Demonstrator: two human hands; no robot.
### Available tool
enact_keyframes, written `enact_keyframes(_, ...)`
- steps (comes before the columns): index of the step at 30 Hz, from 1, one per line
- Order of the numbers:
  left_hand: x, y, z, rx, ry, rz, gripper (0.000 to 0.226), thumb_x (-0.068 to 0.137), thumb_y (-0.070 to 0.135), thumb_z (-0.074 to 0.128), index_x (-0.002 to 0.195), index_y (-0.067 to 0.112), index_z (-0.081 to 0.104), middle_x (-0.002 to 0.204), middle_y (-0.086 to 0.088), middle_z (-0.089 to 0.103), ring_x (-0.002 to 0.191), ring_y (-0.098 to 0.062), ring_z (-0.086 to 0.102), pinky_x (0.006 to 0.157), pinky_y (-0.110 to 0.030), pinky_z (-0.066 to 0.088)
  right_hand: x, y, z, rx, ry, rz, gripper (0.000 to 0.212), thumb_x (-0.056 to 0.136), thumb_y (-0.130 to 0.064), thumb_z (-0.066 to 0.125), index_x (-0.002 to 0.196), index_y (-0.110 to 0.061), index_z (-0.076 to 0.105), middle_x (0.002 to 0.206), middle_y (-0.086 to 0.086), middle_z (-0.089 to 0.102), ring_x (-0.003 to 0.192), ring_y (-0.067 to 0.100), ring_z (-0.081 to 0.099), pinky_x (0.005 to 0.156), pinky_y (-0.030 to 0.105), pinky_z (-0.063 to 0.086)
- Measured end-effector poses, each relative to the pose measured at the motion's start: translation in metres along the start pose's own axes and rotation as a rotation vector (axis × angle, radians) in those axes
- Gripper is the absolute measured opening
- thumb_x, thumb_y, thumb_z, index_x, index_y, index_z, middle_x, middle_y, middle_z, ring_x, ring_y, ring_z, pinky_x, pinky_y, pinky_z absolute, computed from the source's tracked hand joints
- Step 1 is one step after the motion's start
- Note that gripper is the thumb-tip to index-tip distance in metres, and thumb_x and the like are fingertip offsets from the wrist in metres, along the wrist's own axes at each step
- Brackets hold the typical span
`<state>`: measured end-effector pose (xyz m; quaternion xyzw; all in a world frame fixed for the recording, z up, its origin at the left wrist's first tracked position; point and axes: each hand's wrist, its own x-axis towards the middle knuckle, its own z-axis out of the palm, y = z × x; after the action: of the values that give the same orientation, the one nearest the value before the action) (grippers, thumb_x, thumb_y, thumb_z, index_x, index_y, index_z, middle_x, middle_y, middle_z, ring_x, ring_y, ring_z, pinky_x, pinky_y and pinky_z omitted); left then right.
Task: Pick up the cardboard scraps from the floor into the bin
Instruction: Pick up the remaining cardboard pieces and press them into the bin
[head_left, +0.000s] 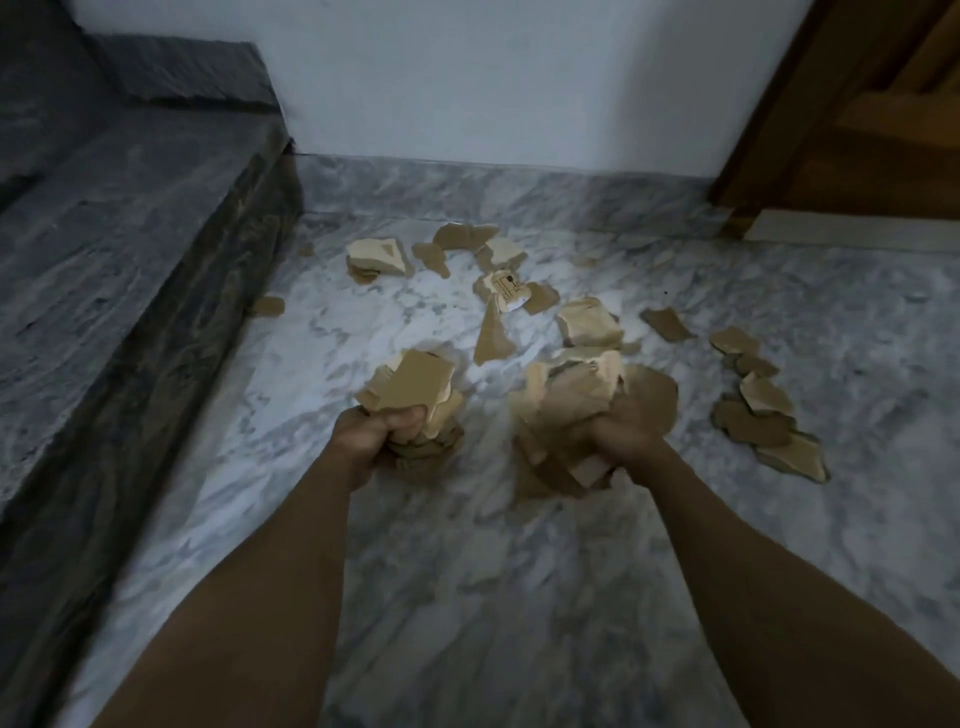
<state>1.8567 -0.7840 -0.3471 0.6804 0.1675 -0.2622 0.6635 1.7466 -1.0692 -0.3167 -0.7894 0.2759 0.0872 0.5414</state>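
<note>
Head view | your left hand (379, 439) and right hand (621, 441) each clenched a bundle of scraps (415, 387) at centre | step: gathering | next, probably: carry to bin, unseen.

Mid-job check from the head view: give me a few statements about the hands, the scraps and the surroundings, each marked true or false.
1. Both hands hold cardboard. True: the left hand grips a bunch of scraps and the right hand grips another bunch.
2. The floor is cleared of scraps. False: loose pieces still lie on the marble floor, such as the printed scrap and the pile at right.
3. The bin stands beside the right hand. False: no bin is in view.
4. A wooden door is at the upper right. True.
5. A dark stone step runs along the left. True.
</note>
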Motion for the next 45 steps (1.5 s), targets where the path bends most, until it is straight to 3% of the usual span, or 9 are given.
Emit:
enact_keyframes(3, -0.002, 0.011, 0.052, -0.01, -0.084, 0.014, 0.05, 0.069, 0.013, 0.087, 0.116, 0.009, 0.07, 0.104, -0.008, 0.077, 0.094, -0.029, 0.073, 0.075, -0.035, 0.058, 0.001, 0.002, -0.05, 0.468, -0.115, 0.155, 0.034, 0.073, -0.02, 0.082, 0.104, -0.012, 0.07, 0.082, 0.007, 0.07, 0.063, 0.023, 0.066, 0.047, 0.028, 0.046)
enact_keyframes(8, -0.015, 0.024, 0.15, 0.237, -0.429, -0.083, 0.01, 0.093, 0.003, 0.062, 0.085, 0.007, 0.066, 0.062, -0.005, 0.067, 0.05, -0.017, 0.063, 0.046, -0.024, 0.05, 0.007, 0.008, -0.082, 0.531, -0.304, 0.253, 0.073, 0.054, -0.02, 0.094, 0.12, -0.005, 0.068, 0.122, 0.023, 0.066, 0.115, 0.047, 0.061, 0.106, 0.063, 0.04)
enact_keyframes(16, -0.019, 0.041, 0.224, 0.434, -0.347, -0.131, 0.037, 0.057, 0.026, 0.09, 0.079, 0.004, 0.07, 0.068, -0.013, 0.068, 0.053, -0.021, 0.063, 0.051, -0.026, 0.049, 0.029, 0.024, -0.167, 0.485, -0.258, 0.296, 0.031, 0.074, -0.011, 0.082, 0.103, -0.01, 0.072, 0.089, 0.01, 0.072, 0.076, 0.03, 0.069, 0.059, 0.038, 0.056)
enact_keyframes(19, -0.018, 0.053, 0.257, 0.565, -0.292, -0.078, 0.022, 0.07, 0.019, 0.088, 0.07, 0.008, 0.069, 0.054, -0.006, 0.065, 0.037, -0.009, 0.055, 0.038, -0.017, 0.04, 0.033, 0.045, -0.221, 0.432, -0.099, 0.372, 0.052, 0.059, -0.013, 0.089, 0.108, -0.008, 0.073, 0.103, 0.014, 0.075, 0.097, 0.038, 0.07, 0.088, 0.054, 0.057)
enact_keyframes(25, 0.012, 0.037, 0.328, 0.902, -0.32, 0.104, 0.065, 0.077, 0.028, 0.084, 0.126, -0.006, 0.059, 0.112, -0.017, 0.067, 0.104, -0.03, 0.064, 0.098, -0.038, 0.051, 0.065, 0.068, -0.266, -0.03, -0.117, 0.395, 0.12, 0.057, -0.012, 0.09, 0.154, -0.016, 0.02, 0.14, 0.012, 0.049, 0.114, 0.033, 0.055, 0.071, 0.039, 0.056)
enact_keyframes(30, 0.042, 0.017, 0.358, 1.195, -0.236, 0.106, 0.075, 0.076, 0.053, 0.076, 0.132, 0.008, 0.052, 0.139, -0.013, 0.05, 0.133, -0.034, 0.041, 0.113, -0.044, 0.033, 0.105, 0.094, -0.239, -0.411, -0.15, 0.486, 0.16, 0.038, -0.034, 0.095, 0.155, -0.011, -0.012, 0.155, 0.017, 0.03, 0.135, 0.044, 0.039, 0.104, 0.053, 0.045)
enact_keyframes(33, 0.051, 0.009, 0.357, 1.163, -0.265, 0.023, 0.091, 0.05, 0.058, 0.078, 0.122, 0.005, 0.062, 0.127, -0.017, 0.062, 0.111, -0.029, 0.063, 0.093, -0.026, 0.047, 0.097, 0.092, -0.232, -0.596, -0.056, 0.498, 0.141, 0.054, -0.036, 0.093, 0.155, -0.01, -0.001, 0.158, 0.022, 0.004, 0.145, 0.044, 0.01, 0.109, 0.053, 0.033)
enact_keyframes(37, 0.038, 0.017, 0.354, 1.107, -0.266, 0.066, 0.033, 0.081, 0.04, 0.076, 0.096, 0.011, 0.071, 0.072, 0.003, 0.066, 0.062, -0.012, 0.061, 0.051, -0.019, 0.048, 0.088, 0.086, -0.232, -0.56, 0.011, 0.496, 0.115, 0.056, -0.028, 0.092, 0.144, -0.018, 0.019, 0.151, 0.016, 0.011, 0.14, 0.045, 0.015, 0.097, 0.055, 0.042)
enact_keyframes(45, 0.036, 0.044, 0.348, 1.036, -0.389, 0.042, 0.039, 0.062, 0.033, 0.093, 0.088, 0.013, 0.072, 0.091, -0.009, 0.074, 0.083, -0.026, 0.071, 0.076, -0.04, 0.061, 0.072, 0.095, -0.234, 0.019, 0.077, 0.532, 0.083, 0.044, -0.02, 0.095, 0.115, 0.0, 0.058, 0.107, 0.016, 0.067, 0.094, 0.034, 0.066, 0.08, 0.048, 0.06)
